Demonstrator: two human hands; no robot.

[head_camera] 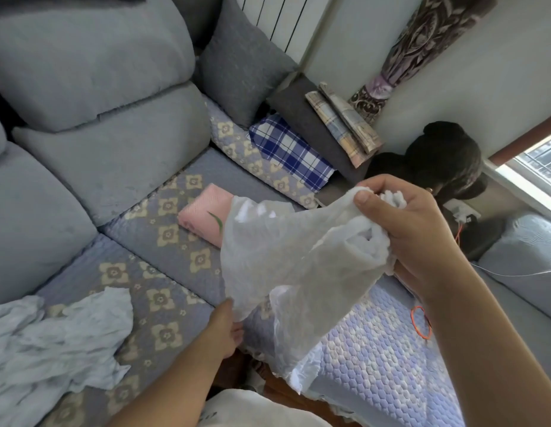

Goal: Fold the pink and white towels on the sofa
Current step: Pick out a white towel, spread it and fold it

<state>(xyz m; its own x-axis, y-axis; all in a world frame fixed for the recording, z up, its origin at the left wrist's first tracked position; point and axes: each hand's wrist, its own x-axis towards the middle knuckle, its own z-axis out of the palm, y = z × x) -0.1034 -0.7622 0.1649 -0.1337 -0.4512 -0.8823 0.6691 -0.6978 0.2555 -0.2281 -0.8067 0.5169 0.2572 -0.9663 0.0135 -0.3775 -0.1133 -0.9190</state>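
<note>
With the pink towel already folded on the sofa, the right hand pinches the bunched white towel aloft while the left hand grips its lower edge, so spreading it flat should come next

My one head-worn wide-angle view looks forward and steeply down, close over my forearms, onto the grey-blue quilted, flower-patterned sofa seat just below me.

white towel hiding pink towel's corner
</note>
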